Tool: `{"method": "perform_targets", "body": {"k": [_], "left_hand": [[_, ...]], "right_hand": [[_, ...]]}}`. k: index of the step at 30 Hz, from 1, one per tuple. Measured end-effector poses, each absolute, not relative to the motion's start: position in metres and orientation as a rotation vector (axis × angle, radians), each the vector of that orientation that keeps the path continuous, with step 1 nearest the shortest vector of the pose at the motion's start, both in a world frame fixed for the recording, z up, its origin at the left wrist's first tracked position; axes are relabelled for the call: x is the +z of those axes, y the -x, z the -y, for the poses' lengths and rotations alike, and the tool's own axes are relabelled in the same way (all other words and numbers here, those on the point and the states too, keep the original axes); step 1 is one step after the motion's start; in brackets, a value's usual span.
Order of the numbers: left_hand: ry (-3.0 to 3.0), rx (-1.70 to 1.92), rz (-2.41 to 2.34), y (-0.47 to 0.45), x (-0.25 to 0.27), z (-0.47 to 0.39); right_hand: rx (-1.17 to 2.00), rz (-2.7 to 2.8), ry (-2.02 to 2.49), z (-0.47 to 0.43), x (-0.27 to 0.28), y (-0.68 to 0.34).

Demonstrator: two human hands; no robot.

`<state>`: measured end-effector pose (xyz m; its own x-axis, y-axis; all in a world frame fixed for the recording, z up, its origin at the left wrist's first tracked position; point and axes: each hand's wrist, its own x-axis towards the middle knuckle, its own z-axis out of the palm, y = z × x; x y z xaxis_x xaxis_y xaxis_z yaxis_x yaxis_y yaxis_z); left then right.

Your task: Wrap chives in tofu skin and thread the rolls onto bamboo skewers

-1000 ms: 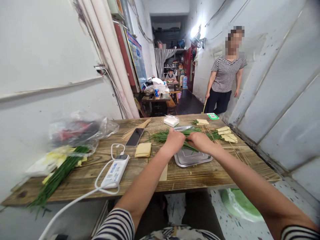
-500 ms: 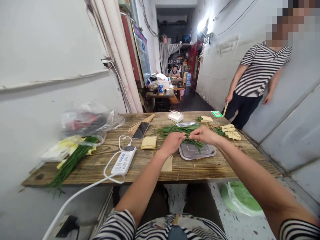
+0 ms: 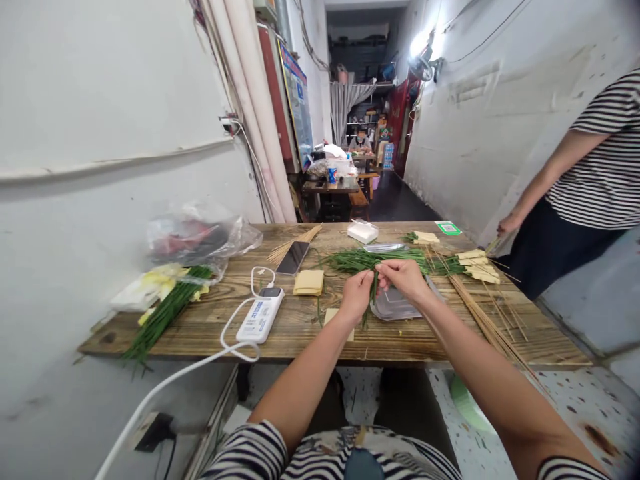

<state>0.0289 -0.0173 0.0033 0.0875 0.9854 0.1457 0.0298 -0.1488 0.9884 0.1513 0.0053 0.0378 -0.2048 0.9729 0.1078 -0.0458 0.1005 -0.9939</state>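
Note:
My left hand and my right hand are close together over the table, fingertips pinched on a few chives whose ends hang down between them. Just behind lies a loose pile of chives. Under my right hand sits a clear plastic tray, partly covered by my hand and forearm. A square sheet of tofu skin lies flat by my left wrist, and a stack of tofu skin squares is further left. To the right are skewered tofu skin rolls with chives inside.
On the wooden table are a phone, a white power bank with a cable, skewers, a white box and more chives beside a plastic bag. A person in a striped shirt stands right.
The view has swung a little left. My hands have come slightly lower, and chives now hang between them. The person at the right is nearer, and a bundle of skewers now shows at the table's right.

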Motion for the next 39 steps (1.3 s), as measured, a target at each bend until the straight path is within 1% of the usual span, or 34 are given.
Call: {"method": "perform_targets", "body": {"k": [3,8,13,17,25,28,33,39], "left_hand": [[-1.396,1.231,-1.037,-0.023,0.008,0.017],[-1.629,1.203,-1.112,-0.014,0.012,0.016],[-1.738,1.063,-1.149,-0.008,0.012,0.014],[-1.843,1.067,-1.169,-0.012,0.009,0.019],[-1.654,1.308,-1.272,-0.03,-0.011,0.03],[-1.497,1.35,-1.205,-0.037,-0.016,0.028],[-1.184,1.308,-1.12,-0.047,-0.016,0.028],[-1.312,1.167,-1.101,-0.032,-0.006,0.024]], "right_hand": [[1.258,1.381,1.028,-0.002,0.039,-0.151],[1.205,1.544,1.165,0.001,0.051,-0.162],[1.262,1.769,1.257,0.004,0.069,-0.182],[1.276,1.716,1.242,0.005,0.07,-0.186],[1.266,1.369,1.081,0.004,0.04,-0.163],[1.24,1.316,1.075,0.005,0.037,-0.158],[1.16,1.325,1.103,0.005,0.034,-0.154],[1.113,1.424,1.131,-0.001,0.028,-0.169]]}}
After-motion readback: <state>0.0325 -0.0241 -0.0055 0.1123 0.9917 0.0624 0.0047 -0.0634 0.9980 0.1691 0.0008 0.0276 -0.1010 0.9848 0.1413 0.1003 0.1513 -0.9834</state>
